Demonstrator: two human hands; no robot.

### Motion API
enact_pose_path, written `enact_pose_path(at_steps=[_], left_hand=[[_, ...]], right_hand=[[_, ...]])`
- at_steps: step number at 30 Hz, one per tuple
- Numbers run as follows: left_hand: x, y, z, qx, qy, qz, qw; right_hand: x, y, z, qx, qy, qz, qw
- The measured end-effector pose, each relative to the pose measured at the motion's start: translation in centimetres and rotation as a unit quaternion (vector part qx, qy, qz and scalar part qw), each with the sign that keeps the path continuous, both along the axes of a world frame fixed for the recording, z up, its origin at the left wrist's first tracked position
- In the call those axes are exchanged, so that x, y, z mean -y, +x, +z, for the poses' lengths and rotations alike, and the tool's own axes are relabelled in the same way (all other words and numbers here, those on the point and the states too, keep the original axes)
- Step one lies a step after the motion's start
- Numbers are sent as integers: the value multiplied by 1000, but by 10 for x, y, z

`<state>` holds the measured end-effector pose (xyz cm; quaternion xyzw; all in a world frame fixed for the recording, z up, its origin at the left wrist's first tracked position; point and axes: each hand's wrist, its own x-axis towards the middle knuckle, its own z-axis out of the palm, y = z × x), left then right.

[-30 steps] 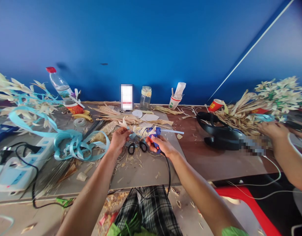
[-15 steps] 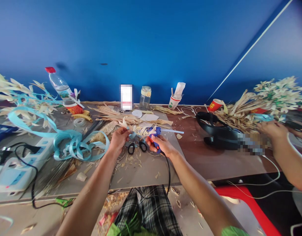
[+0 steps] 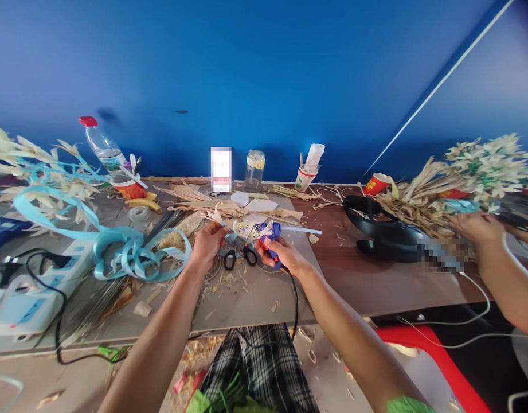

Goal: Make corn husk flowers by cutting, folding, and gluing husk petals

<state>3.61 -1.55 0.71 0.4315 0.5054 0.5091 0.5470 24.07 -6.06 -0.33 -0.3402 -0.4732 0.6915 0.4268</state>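
In the head view my right hand [image 3: 285, 253] is wrapped round the handle of a blue glue gun [image 3: 272, 230]. A pale glue stick [image 3: 304, 229] juts from its back to the right, and its nozzle end points left toward my other hand. My left hand [image 3: 208, 244] pinches a small pale husk flower [image 3: 215, 215], its petals showing above the fingertips. Between the hands lie scissors with black handles [image 3: 230, 260], partly hidden, and a tangle of pale shreds [image 3: 250, 229] behind them. A black cord [image 3: 296, 298] hangs from the gun past the table's front edge.
Light blue ribbon [image 3: 130, 252] and a white power strip [image 3: 44, 292] lie at left. Dried husks [image 3: 190, 198], a glass jar [image 3: 255, 171] and a paper cup [image 3: 305, 178] stand or lie behind. At right are a black headset-like object [image 3: 384, 235] and another person's hand [image 3: 476, 226].
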Motion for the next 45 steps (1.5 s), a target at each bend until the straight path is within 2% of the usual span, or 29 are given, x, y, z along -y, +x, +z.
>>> enact_pose_path(at_steps=[9, 16, 19, 21, 23, 24, 27, 29, 31, 34, 38, 45], left_hand=[[-2, 0, -4, -8, 9, 0, 1000], [0, -1, -1, 23, -1, 3, 1000], [0, -2, 0, 38, 2, 2, 999], [0, -2, 0, 61, 0, 3, 998], [0, -2, -1, 85, -2, 6, 996], [-1, -2, -2, 96, 0, 7, 995], [-1, -2, -2, 124, 7, 1, 992], [0, -2, -1, 137, 9, -7, 990], [1, -2, 0, 151, 13, -14, 988], [3, -1, 2, 181, 26, -25, 983], [4, 0, 6, 217, 30, -26, 975], [5, 1, 10, 242, 27, -13, 970]], right_hand=[[0, 0, 0, -6, 11, 7, 1000], [1, 5, 2, 15, 6, -3, 1000], [2, 12, 4, 29, 19, -38, 999], [0, 16, 3, 93, 33, -94, 991], [-3, 20, 1, 224, 55, -165, 959], [-5, 22, -1, 304, 70, -201, 928], [-10, 25, -7, 517, 120, -286, 798], [-11, 25, -11, 599, 134, -303, 729], [-10, 24, -14, 649, 131, -292, 690], [-7, 23, -14, 688, 127, -269, 662], [-3, 22, -12, 699, 130, -255, 655], [-5, 25, -16, 627, 180, -393, 647]])
